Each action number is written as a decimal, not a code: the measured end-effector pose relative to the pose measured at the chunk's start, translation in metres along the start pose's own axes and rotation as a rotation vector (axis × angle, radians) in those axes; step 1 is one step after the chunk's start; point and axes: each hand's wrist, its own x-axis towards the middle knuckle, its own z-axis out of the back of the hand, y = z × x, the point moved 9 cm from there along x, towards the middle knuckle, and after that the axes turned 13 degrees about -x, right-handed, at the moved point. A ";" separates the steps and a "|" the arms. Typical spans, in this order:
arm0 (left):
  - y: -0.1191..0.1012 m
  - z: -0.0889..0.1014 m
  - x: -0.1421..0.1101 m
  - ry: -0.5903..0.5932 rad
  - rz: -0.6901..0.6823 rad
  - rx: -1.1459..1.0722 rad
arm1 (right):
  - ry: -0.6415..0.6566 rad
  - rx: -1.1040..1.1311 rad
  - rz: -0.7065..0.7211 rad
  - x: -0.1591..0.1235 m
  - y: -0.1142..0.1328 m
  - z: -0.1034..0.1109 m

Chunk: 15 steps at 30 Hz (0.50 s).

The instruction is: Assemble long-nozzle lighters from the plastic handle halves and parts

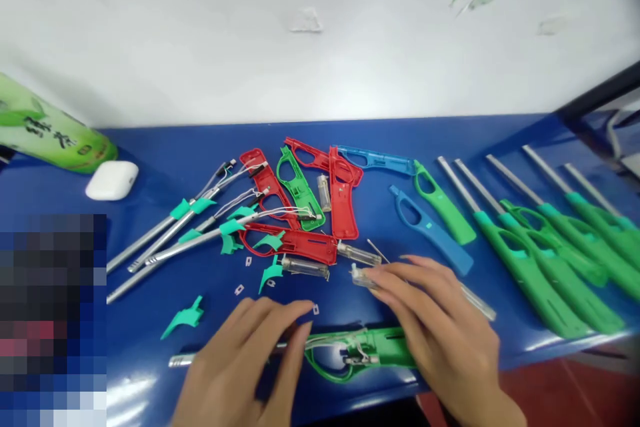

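My right hand (445, 327) pinches a clear lighter fuel tank (364, 276) between thumb and fingers, its valve end pointing left. My left hand (250, 353) has its thumb and index finger drawn together in a pinch, with a small white clip (315, 309) at the tips. Between the hands, at the table's front edge, lies an open green lighter handle half (385, 345) with wires and an igniter in it. Its metal tube (181, 360) sticks out left, partly hidden under my left hand.
Several metal tubes with wires (170, 240), teal triggers (185, 317), red handle halves (343, 207) and other fuel tanks (305, 267) lie about the blue table (210, 140). Green lighters (530, 280) line the right. A white case (112, 180) and green bottle (55, 123) stand left.
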 end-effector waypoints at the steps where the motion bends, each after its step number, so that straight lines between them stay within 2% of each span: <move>1: 0.000 -0.005 0.005 0.038 -0.021 0.035 | -0.019 0.003 -0.003 -0.002 0.000 0.002; 6: 0.005 -0.025 0.017 0.150 -0.059 0.146 | 0.017 0.036 0.014 -0.010 0.001 -0.003; 10: -0.002 -0.026 0.027 0.111 -0.069 0.155 | 0.017 0.077 0.054 -0.010 0.007 -0.006; 15: -0.003 -0.022 0.027 0.069 -0.032 0.076 | -0.072 0.198 -0.014 -0.002 0.014 0.000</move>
